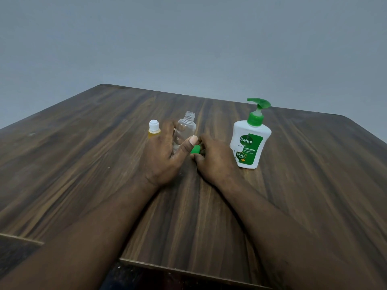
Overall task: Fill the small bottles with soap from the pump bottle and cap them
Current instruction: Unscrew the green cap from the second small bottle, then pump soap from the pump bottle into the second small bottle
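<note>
Resting on the table (pixel 83 164), the left hand (pixel 162 151) is wrapping fingers around the uncapped clear bottle (pixel 185 130); the right hand (pixel 211 155) is pinching a green cap (pixel 195 150).

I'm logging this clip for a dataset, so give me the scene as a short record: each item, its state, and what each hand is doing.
clear bottle: upright, uncapped, looks empty
left hand: wrapped around clear bottle
right hand: holding green cap by the bottle's base
small yellow bottle: white cap on, left of clear bottle
pump bottle: upright, right of hands
table: dark wood
</note>
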A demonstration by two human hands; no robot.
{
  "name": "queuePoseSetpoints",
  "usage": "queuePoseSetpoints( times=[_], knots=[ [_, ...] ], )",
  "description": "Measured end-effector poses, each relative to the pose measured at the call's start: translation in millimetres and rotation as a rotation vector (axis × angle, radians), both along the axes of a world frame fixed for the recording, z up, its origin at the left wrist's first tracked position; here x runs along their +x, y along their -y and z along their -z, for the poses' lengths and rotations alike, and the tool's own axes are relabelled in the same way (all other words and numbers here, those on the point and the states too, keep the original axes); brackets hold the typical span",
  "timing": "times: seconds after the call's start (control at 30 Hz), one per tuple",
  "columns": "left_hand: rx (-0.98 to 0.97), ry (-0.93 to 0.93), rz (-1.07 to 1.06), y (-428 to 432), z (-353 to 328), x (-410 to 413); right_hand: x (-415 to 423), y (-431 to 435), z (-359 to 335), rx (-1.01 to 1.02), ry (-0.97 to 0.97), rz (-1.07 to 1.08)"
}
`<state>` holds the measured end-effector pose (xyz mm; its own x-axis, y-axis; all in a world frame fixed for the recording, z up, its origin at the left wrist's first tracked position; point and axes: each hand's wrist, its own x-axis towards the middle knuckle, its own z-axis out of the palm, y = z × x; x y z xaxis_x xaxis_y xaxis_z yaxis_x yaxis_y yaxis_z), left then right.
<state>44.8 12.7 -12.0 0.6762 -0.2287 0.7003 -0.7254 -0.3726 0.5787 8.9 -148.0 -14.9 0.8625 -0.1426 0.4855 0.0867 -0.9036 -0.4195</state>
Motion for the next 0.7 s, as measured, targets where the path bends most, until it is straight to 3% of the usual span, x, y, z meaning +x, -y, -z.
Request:
queuePoseSetpoints(
  times=[0.2, 0.37, 0.5, 0.7],
  knots=[
    [0.007, -0.007, 0.013, 0, 2, -1, -8, 2, -6, 0.044, 0.104, -0.019],
    [0.006, -0.015, 0.035, 2, 1, -4, -19, 9, -21, 0.025, 0.52, 0.011],
    [0.037, 0.003, 0.044, 3, 1, -7, -25, 27, -35, -0.01, 0.818, 0.16],
    [0.116, 0.044, 0.015, 5, -3, -13, -23, 65, -42, 0.128, 0.893, 0.381]
  ],
)
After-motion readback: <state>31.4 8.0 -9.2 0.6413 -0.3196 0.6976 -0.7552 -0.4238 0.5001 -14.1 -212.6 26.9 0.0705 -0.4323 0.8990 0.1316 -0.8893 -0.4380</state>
